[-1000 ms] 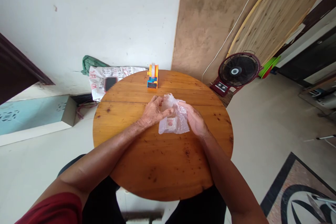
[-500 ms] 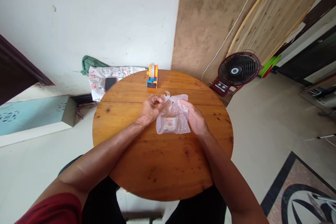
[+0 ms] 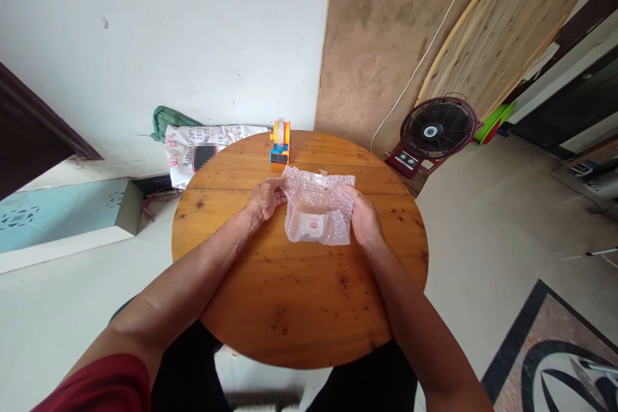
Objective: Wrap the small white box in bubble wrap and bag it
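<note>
A sheet of bubble wrap (image 3: 318, 192) is spread over the middle of the round wooden table (image 3: 290, 296). On its near part lies a small whitish box (image 3: 313, 224) with a reddish mark, partly covered by the clear wrap. My left hand (image 3: 266, 198) pinches the far left corner of the sheet between thumb and fingers. At the right edge, my right hand (image 3: 364, 215) grips the sheet, its fingers partly hidden behind the plastic.
An orange and blue tape dispenser (image 3: 280, 141) stands at the table's far edge. Behind it to the left is a white printed sack (image 3: 181, 154) against the wall. A dark red fan (image 3: 432, 132) stands beyond the right side of the table.
The far part of the bubble wrap, crumpled before, is now opened out wider and flatter. My left hand has moved left with its corner; my right hand has shifted slightly right.
</note>
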Motion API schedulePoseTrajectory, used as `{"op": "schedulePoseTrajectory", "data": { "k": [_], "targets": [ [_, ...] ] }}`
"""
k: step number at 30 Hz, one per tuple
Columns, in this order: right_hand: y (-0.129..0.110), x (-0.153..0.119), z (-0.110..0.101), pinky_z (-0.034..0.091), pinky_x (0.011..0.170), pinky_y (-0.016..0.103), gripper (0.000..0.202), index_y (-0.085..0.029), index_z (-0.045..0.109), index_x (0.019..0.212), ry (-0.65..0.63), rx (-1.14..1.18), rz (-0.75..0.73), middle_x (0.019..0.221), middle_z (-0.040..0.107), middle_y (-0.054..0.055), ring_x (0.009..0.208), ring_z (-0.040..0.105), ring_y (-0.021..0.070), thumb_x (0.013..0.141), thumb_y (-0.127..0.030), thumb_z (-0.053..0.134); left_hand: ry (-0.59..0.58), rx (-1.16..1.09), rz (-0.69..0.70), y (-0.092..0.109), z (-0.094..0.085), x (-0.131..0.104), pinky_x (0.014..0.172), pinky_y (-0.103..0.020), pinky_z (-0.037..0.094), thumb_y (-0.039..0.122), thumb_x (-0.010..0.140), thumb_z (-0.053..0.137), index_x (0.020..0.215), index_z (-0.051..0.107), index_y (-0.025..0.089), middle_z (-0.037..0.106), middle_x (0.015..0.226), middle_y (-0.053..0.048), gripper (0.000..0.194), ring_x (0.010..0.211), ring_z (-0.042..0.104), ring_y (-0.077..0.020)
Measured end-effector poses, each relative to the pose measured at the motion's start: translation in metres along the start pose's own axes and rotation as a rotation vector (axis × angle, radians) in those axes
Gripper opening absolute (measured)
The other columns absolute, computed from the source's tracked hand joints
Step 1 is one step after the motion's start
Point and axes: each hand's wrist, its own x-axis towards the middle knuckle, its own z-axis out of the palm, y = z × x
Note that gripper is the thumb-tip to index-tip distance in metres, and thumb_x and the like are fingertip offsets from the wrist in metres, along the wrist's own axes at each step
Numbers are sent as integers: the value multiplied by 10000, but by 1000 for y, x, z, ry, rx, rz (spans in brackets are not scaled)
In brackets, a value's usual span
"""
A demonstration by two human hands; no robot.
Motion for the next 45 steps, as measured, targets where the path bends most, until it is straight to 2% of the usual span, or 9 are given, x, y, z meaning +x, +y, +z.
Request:
{"op": "schedulePoseTrajectory", "data": {
  "k": [6,10,15,19,24,29,33,38,45],
  "targets": [
    [3,2,-2,347,1144,448,352,-223,734,978,1,-31,-1,1189,712,42,1254,559,273,744,-484,707,-19,19,30,0,-3,0,618,-261,498,213,665,663,757,558,148,637,666,-14,154,567,594,-114],
    [7,2,-5,336,1142,439,419,-229,711,1056,-1,-141,10,1254,678,50,1270,542,267,729,-491,733,22,83,83,-1,-2,-2,604,-265,480,218,643,652,911,520,172,625,704,-5,303,585,599,-126],
    [8,0,-7,362,1103,425,374,-243,720,1043,-82,-400,-101,1247,663,66,1223,556,264,769,-496,695,120,259,406,5,5,-14,753,-283,488,272,639,685,1103,501,213,633,1031,-44,502,856,620,-158],
    [9,0,-6,383,1065,409,321,-247,738,957,-133,-497,-175,1135,686,56,1146,575,258,813,-516,637,-66,559,697,10,5,-28,899,-322,468,341,720,660,1035,604,187,655,1081,-69,354,1009,598,-204],
    [8,1,-6,410,995,386,371,-253,756,787,-146,-547,-185,1062,688,43,1060,591,261,831,-582,590,-362,821,611,5,3,-36,923,-360,469,341,737,652,974,692,175,701,1068,-79,292,998,633,-238],
    [5,-3,-7,451,813,370,568,-241,655,544,-116,-539,-85,692,648,31,738,592,222,846,-691,485,-457,889,470,2,1,-37,786,-310,505,401,739,684,984,728,194,738,954,-53,324,868,664,-230],
    [1,-5,-5,430,696,360,616,-239,559,462,-67,-522,8,472,515,7,576,517,198,808,-743,488,-524,853,374,11,0,-39,692,-282,486,507,800,625,783,728,186,723,739,-40,337,713,635,-199],
    [4,-3,-7,440,756,360,615,-233,617,503,-75,-496,-15,580,610,24,679,582,216,797,-757,486,-549,788,322,25,2,-42,636,-273,461,591,791,604,720,716,180,685,580,-45,432,644,595,-195],
    [8,0,-8,458,864,379,518,-216,723,672,-134,-447,-6,853,720,49,870,644,247,798,-689,551,-399,858,368,33,-3,-40,497,-246,304,504,791,628,592,648,170,596,532,-17,389,462,413,-110]
  ]
}}
